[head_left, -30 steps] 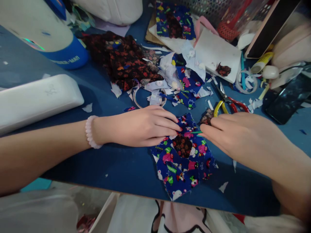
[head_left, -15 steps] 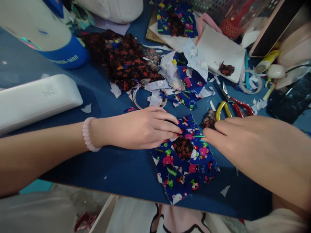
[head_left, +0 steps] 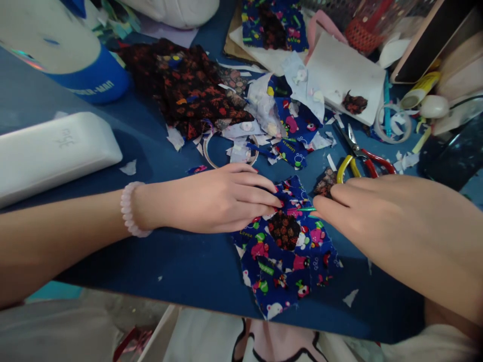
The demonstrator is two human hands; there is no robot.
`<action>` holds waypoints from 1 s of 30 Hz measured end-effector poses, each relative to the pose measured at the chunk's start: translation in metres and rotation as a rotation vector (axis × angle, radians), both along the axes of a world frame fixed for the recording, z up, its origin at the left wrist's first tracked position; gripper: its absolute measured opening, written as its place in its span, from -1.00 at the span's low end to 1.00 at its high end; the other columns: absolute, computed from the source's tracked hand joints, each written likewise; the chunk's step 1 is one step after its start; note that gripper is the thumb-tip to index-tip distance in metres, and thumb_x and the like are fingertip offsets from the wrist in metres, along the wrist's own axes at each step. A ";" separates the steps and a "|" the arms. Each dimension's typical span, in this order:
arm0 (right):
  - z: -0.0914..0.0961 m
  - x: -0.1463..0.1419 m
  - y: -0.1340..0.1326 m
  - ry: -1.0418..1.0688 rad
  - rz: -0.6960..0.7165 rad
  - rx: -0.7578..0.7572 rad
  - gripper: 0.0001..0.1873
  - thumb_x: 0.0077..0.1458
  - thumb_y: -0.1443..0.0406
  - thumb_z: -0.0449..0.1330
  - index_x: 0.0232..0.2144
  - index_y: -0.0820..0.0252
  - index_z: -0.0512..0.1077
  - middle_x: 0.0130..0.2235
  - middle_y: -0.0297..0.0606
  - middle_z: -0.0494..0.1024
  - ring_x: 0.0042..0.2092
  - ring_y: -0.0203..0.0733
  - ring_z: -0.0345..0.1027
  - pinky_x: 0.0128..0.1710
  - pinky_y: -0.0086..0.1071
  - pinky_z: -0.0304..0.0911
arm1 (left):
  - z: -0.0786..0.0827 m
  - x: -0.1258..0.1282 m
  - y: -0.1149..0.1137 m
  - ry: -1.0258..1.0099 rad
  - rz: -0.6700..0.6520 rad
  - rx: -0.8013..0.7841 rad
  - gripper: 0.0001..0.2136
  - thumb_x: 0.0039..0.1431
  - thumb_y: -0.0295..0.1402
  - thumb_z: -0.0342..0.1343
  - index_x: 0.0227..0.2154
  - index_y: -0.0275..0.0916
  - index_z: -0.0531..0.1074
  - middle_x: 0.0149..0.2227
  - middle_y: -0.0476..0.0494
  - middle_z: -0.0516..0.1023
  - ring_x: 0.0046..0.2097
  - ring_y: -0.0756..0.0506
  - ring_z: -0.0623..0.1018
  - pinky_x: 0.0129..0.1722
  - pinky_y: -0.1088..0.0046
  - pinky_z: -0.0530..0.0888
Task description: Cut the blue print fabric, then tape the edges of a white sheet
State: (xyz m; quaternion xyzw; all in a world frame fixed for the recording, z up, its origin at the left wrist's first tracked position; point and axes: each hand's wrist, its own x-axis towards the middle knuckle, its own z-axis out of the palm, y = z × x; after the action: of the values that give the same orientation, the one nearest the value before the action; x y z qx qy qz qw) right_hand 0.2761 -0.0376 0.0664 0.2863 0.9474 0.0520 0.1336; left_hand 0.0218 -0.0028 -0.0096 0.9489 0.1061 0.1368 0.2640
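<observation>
A blue printed cloth piece [head_left: 277,281] with a dark red-brown floral patch [head_left: 284,232] at its middle lies on the blue table. My left hand [head_left: 226,198] rests flat over the cloth's upper left, fingers stretched and fingertips touching it beside the patch. From the right, my right hand [head_left: 381,221] reaches in with fingers closed around a thin green pointed tool [head_left: 306,208]. The tool's tip meets the cloth just above the patch; most of it is hidden in the hand, so its kind is unclear. Red-and-yellow-handled pliers or snips [head_left: 356,151] lie just beyond my right hand.
Dark floral cloth [head_left: 188,90], fabric scraps and a tape ring [head_left: 207,151] lie behind my hands. At left are a white case [head_left: 56,151] and a blue-based bottle [head_left: 94,80]. A white pad [head_left: 347,75] and clear tape roll [head_left: 394,125] sit at back right.
The view has shifted slightly. Both hands keep nearly the same places on the cloth; the green tool's tip reaches slightly further left.
</observation>
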 end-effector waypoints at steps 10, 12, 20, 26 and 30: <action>-0.001 -0.003 -0.001 -0.013 0.058 0.090 -0.67 -0.26 0.56 0.04 -0.46 0.16 0.47 -0.49 -0.21 0.52 -0.55 -0.18 0.30 -0.57 -0.31 0.03 | -0.001 0.000 0.000 -0.014 -0.023 0.094 -0.71 0.36 -0.44 -0.10 0.00 -0.19 0.48 0.08 -0.16 0.50 0.19 -0.14 0.40 0.22 0.26 0.26; -0.001 -0.005 0.001 -0.022 0.058 0.051 -0.68 -0.25 0.57 0.04 -0.49 0.15 0.46 -0.51 -0.24 0.51 -0.53 -0.16 0.35 -0.56 -0.32 0.06 | 0.000 0.000 0.000 -0.015 -0.019 0.088 -0.71 0.36 -0.45 -0.09 0.00 -0.19 0.48 0.08 -0.17 0.51 0.19 -0.14 0.40 0.22 0.27 0.26; -0.003 -0.002 0.008 -0.064 0.021 -0.011 -0.71 -0.18 0.57 0.09 -0.45 0.15 0.45 -0.47 -0.25 0.52 -0.48 -0.14 0.36 -0.53 -0.33 0.02 | 0.000 0.001 -0.001 -0.027 0.003 0.070 -0.73 0.31 -0.46 -0.03 -0.03 -0.19 0.50 0.05 -0.19 0.53 0.17 -0.14 0.42 0.22 0.27 0.29; 0.000 0.005 0.016 -0.038 0.097 0.019 -0.73 -0.17 0.56 0.17 -0.43 0.14 0.50 -0.48 -0.28 0.50 -0.50 -0.07 0.41 -0.58 -0.30 0.05 | 0.001 0.001 -0.001 -0.012 -0.004 0.092 -0.73 0.34 -0.45 -0.06 -0.03 -0.21 0.49 0.05 -0.20 0.53 0.17 -0.15 0.43 0.22 0.26 0.29; -0.001 0.005 0.017 -0.067 0.073 -0.018 -0.78 -0.13 0.53 0.20 -0.45 0.13 0.48 -0.48 -0.29 0.49 -0.48 -0.07 0.41 -0.56 -0.29 0.07 | 0.001 0.002 0.000 -0.005 0.008 0.070 -0.74 0.32 -0.45 -0.03 -0.04 -0.18 0.50 0.04 -0.19 0.54 0.16 -0.14 0.43 0.22 0.26 0.29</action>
State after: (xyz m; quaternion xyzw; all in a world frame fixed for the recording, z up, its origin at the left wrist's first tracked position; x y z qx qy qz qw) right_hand 0.2811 -0.0207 0.0658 0.2485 0.9526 0.0579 0.1657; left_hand 0.0235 -0.0033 -0.0086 0.9567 0.1046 0.1441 0.2304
